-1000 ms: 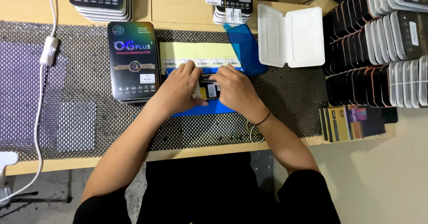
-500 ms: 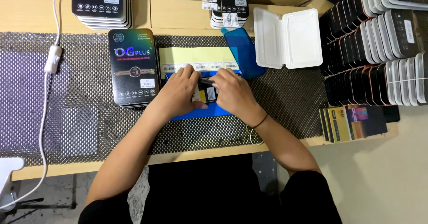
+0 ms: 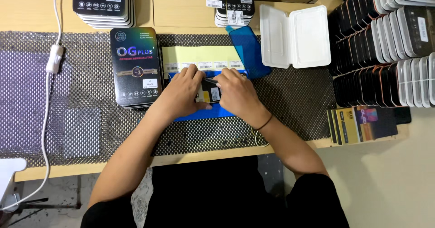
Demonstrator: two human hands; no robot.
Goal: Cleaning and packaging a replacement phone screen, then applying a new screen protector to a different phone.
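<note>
My left hand [image 3: 183,92] and my right hand [image 3: 235,93] meet over a blue mat [image 3: 199,114] on the mesh-covered bench. Between them they hold a small black flat item [image 3: 209,93] with a pale sticker on it. My left hand grips its left side. My right hand covers its right side and pinches a thin dark tool at its top edge. Just behind my hands lies a yellow sheet [image 3: 199,56] with a row of white barcode stickers along its near edge. My fingers hide most of the black item.
A dark printed box [image 3: 135,65] lies left of my hands. An open white plastic case [image 3: 295,36] and a blue pad [image 3: 244,49] sit behind right. Stacks of boxes [image 3: 104,3] line the back, dark cases [image 3: 385,51] fill the right, and a white cable [image 3: 50,83] runs at left.
My hands stay on the black item over the blue mat with only slight finger shifts. The view has moved a little.
</note>
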